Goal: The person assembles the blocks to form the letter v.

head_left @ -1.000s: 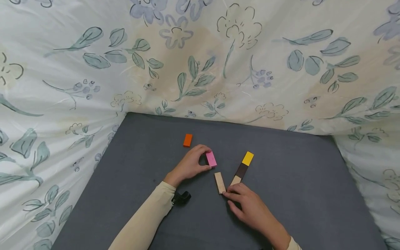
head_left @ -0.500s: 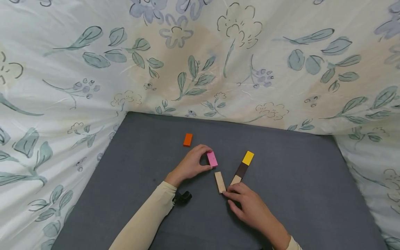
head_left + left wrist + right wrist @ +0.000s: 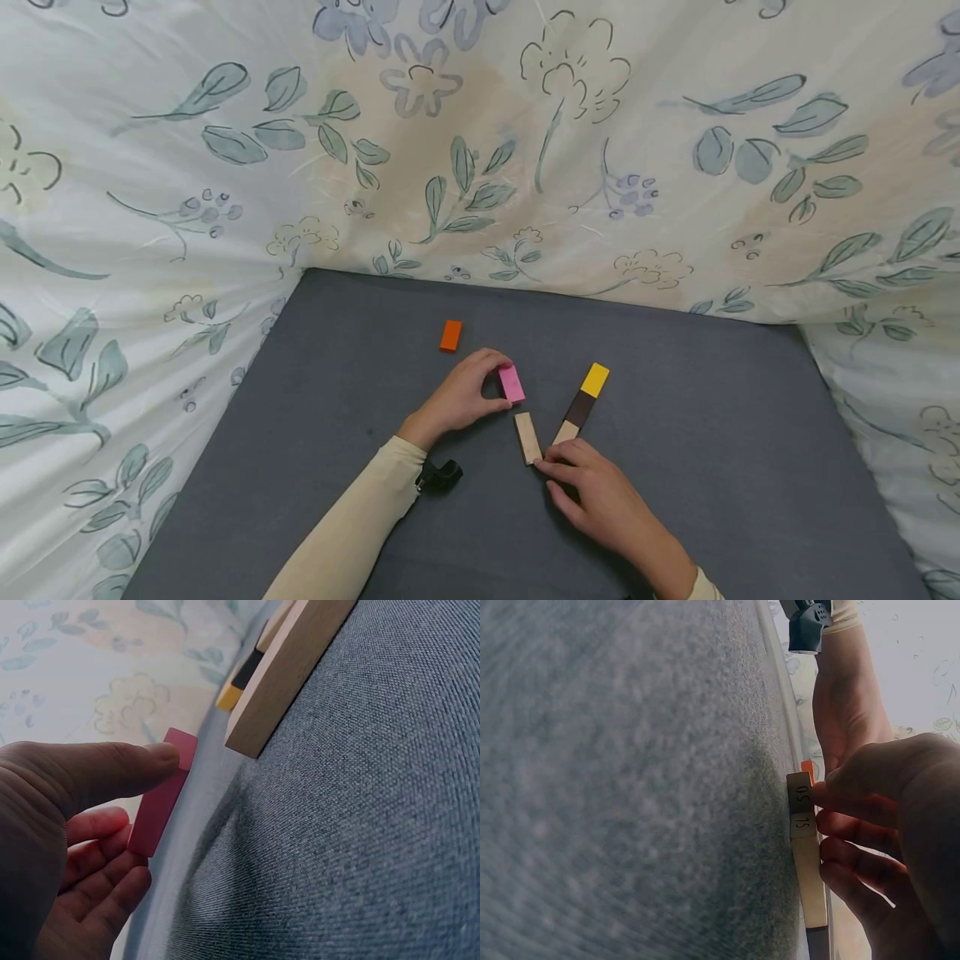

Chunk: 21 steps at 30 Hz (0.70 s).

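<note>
My left hand [image 3: 459, 393] pinches a pink block [image 3: 512, 383] between thumb and fingers. In the left wrist view the pink block [image 3: 159, 806] is tilted, with the thumb over its upper end. Just below it in the head view lies a plain wooden block [image 3: 527, 439]. My right hand [image 3: 603, 504] has its fingertips at the near ends of this block and of a second wooden block [image 3: 566, 432], partly hidden by the fingers. Printed characters show on the wooden ends [image 3: 802, 821] in the right wrist view. A dark brown block [image 3: 580, 409] and a yellow block [image 3: 595, 380] continue the second block's line.
An orange block [image 3: 450, 336] lies alone beyond my left hand. The dark grey cloth surface [image 3: 720, 433] is bordered by a flower-print curtain [image 3: 480, 167] at the back and sides. A black wrist device [image 3: 440, 476] sticks out from the left sleeve.
My left hand has shifted slightly to the right with the pink block, closer to the plain wooden block. My right hand and the other blocks stay put.
</note>
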Available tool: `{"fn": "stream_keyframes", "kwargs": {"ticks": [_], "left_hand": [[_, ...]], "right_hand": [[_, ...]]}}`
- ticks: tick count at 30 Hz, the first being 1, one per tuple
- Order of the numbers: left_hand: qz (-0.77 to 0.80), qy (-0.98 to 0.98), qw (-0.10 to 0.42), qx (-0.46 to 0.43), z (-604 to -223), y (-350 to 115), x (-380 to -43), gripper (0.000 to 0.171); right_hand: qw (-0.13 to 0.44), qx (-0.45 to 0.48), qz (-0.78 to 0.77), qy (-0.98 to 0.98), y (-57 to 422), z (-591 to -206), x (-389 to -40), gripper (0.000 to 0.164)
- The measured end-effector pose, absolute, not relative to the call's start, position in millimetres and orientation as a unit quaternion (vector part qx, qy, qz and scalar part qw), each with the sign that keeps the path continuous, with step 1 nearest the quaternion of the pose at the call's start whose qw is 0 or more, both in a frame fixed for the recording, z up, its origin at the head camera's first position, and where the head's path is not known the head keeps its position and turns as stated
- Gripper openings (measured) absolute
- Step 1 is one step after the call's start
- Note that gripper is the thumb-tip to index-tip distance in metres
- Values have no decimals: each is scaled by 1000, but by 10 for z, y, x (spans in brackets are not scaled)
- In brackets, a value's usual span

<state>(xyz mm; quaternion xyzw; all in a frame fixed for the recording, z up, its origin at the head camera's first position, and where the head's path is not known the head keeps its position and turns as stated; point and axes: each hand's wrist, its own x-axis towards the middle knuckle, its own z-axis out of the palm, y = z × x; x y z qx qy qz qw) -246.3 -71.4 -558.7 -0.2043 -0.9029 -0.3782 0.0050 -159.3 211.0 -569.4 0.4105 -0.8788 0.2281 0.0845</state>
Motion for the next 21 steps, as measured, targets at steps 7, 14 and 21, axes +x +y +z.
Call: {"fn": "stream_keyframes", "kwargs": {"ticks": [7, 14, 21], "left_hand": [[-375, -904, 4, -207, -5617, -682, -2464, 58], [-378, -902, -1, -209, -5649, -652, -2465, 57], [-376, -903, -4, -208, -5652, -635, -2463, 58]], "right_hand": [[78, 406, 228, -881, 2113, -5690, -1601, 32], [70, 403, 227, -884, 2112, -5680, -1600, 31], [70, 402, 232, -883, 2122, -5693, -1602, 32]]}}
